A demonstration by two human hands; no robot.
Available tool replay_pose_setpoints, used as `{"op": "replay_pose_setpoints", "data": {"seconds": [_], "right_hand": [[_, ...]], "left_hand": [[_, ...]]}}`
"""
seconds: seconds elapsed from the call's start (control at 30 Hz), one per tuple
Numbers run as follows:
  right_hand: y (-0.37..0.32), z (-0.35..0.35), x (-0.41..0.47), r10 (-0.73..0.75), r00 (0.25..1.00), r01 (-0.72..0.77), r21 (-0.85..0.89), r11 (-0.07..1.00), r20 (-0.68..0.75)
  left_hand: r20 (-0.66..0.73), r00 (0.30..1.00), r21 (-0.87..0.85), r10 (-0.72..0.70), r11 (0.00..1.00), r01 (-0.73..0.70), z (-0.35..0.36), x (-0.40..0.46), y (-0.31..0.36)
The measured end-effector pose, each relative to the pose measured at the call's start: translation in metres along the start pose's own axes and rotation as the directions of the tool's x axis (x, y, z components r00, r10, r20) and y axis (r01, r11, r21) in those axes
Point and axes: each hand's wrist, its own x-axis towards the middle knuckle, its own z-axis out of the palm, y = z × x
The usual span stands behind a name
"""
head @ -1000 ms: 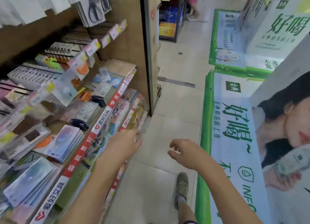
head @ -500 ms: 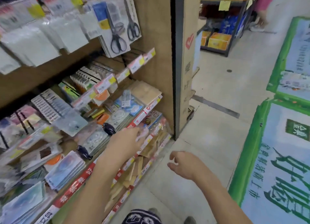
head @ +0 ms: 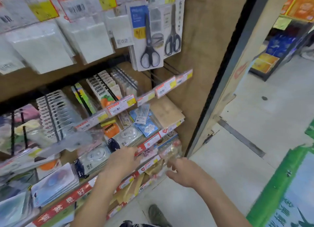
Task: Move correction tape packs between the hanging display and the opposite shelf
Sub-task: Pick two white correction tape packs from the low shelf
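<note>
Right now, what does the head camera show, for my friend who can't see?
A person's left hand reaches to clear correction tape packs on a stationery shelf. Their right hand hovers beside it, holding nothing. Scissors hang above.

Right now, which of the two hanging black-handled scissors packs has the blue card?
The left, larger black-handled scissors pack: its backing card has a blue top panel. The smaller pack to its right, nearest the brown side panel, has a white card.

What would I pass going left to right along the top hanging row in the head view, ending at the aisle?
White packs → blue-card scissors → second scissors → brown end panel → dark post → far orange boxes.
</note>
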Motion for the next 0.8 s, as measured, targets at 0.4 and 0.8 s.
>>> {"op": "replay_pose_setpoints", "data": {"seconds": [0.4, 0.8], "right_hand": [[-0.041, -0.066, 0.141, -0.251, 0.96, 0.277, -0.262, 0.925, 0.126], [-0.065, -0.079, 0.213, -0.422, 0.827, 0.539, -0.313, 0.782, 0.371]], "left_hand": [[0.093, 0.929, -0.119, -0.357, 0.923, 0.367, 0.024, 0.009, -0.056], [0.187, 0.67, -0.315, -0.718, 0.603, 0.733, 0.05, -0.033, -0.03]]}}
